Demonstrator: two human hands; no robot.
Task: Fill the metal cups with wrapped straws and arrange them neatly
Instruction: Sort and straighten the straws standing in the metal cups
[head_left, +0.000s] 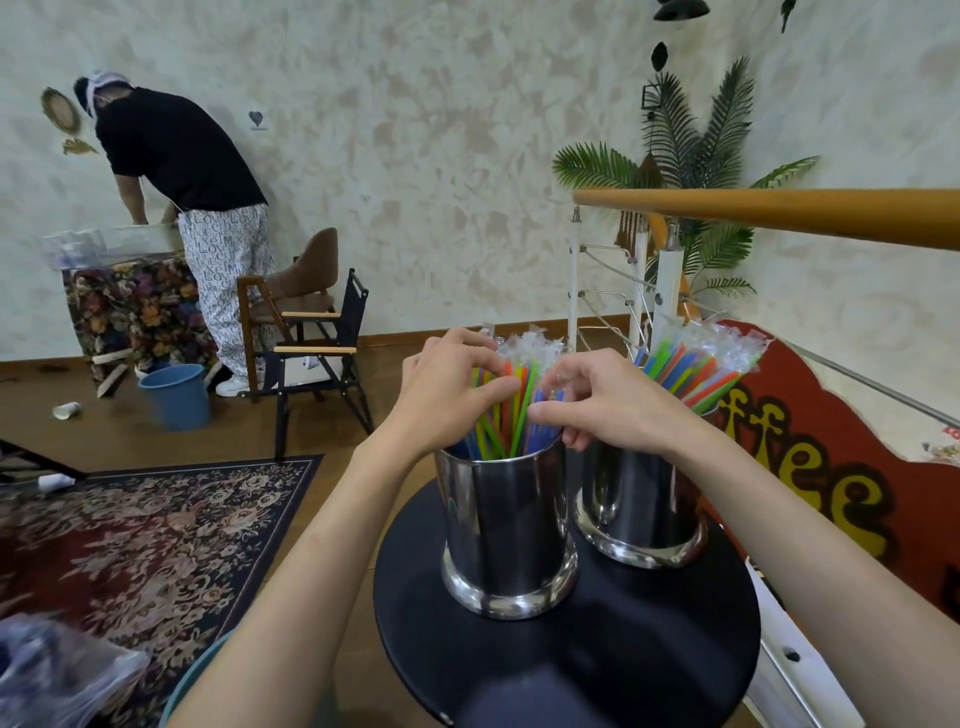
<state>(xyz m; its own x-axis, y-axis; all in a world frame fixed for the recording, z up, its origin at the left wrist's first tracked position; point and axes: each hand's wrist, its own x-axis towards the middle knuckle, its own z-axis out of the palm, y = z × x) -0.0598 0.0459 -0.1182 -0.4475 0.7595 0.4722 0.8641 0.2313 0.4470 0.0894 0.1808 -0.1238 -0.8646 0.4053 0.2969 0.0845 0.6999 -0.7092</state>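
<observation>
Two shiny metal cups stand on a round black table. The nearer cup holds a loose bunch of wrapped coloured straws. My left hand curls round the left side of that bunch, fingers among the straws. My right hand pinches straws on the bunch's right side, just above the rim. The farther cup to the right is packed with wrapped straws that lean to the right.
A wooden handrail crosses above right, with a red "coffee" sign behind the table. A patterned rug, folding chairs and a blue bucket lie to the left. A person bends over a far table.
</observation>
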